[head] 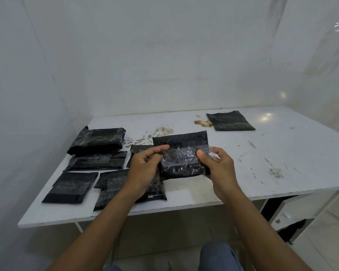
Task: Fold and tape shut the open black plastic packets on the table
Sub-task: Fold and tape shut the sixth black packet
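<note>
Head view had both hands, left hand (145, 165) and right hand (217, 163), pinching a black packet (181, 153) just above the bench (282, 153), clear tape (179, 156) across its fold. Tape looked wrinkly, so pressing unevenly could've left the flap popping open.

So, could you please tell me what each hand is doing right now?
Left hand: grips the left edge of the black plastic packet.
Right hand: pinches the same packet's right edge.

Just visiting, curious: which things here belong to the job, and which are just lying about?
Job: the held packet, its clear tape, left hand, right hand, packets piled at left, lone packet far right.
Lying about: brown stains on the table.
</note>
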